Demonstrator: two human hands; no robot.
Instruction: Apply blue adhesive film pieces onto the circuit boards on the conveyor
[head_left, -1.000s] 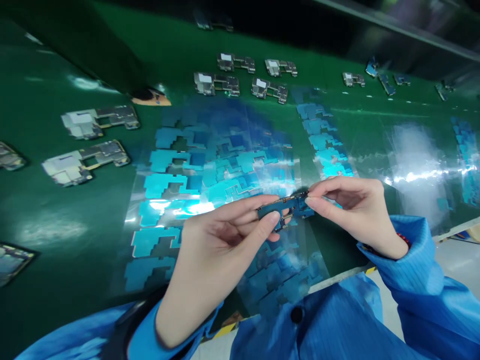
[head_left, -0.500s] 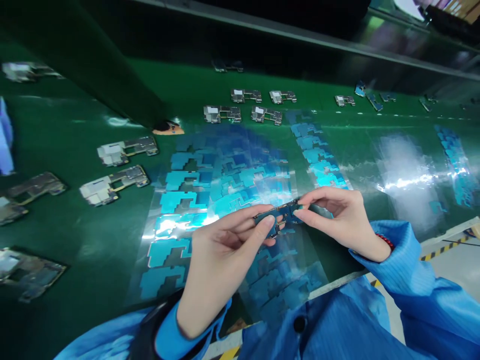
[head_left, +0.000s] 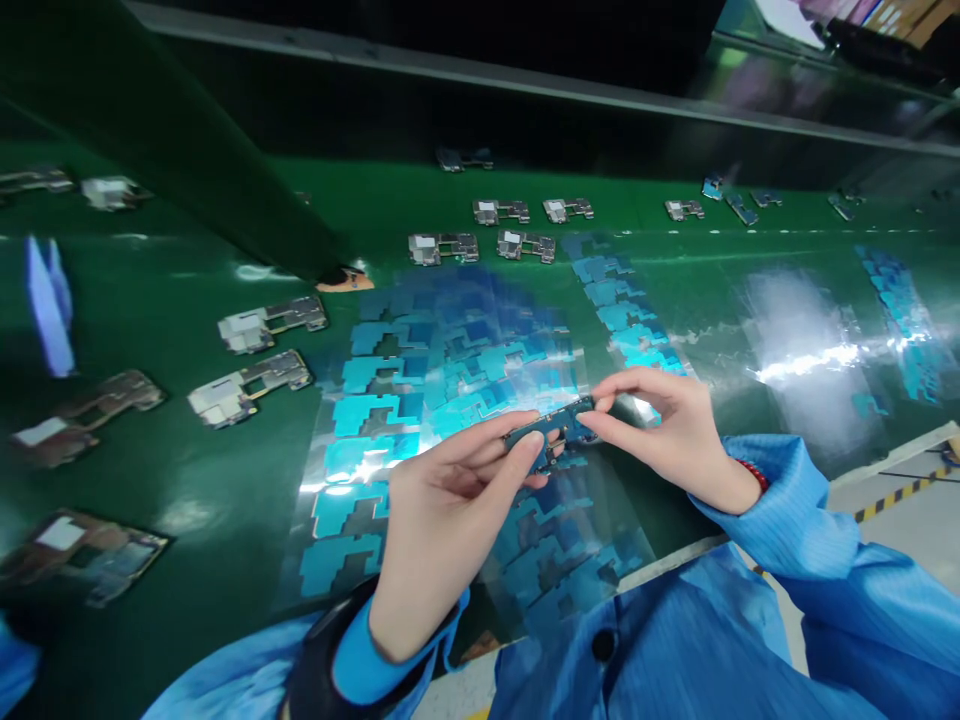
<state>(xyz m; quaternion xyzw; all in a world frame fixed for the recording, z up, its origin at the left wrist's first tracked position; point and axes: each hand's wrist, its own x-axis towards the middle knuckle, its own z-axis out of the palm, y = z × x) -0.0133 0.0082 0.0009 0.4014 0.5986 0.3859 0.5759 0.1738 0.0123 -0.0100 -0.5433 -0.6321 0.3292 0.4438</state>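
A small dark blue circuit board [head_left: 559, 425] is held above sheets of blue cut-out film. Its left end is gripped between the thumb and fingers of my left hand [head_left: 457, 500]. My right hand [head_left: 660, 420] pinches the board's right end with thumb and forefinger. Beneath and behind the hands, teal film pieces [head_left: 375, 415] lie in rows on clear backing sheets. The fingers partly cover the board, and its underside is hidden.
Several circuit boards [head_left: 251, 385] lie on the green tabletop [head_left: 225, 500] at left, with more along the back. A dark green post [head_left: 247, 190] stands at back left. Another strip of blue film [head_left: 900, 320] lies far right. The table's front edge [head_left: 675, 560] runs below my hands.
The view has shifted slightly, bringing more of the left boards into sight. The held board is turned a little, and my right fingertips have moved to its outer end.
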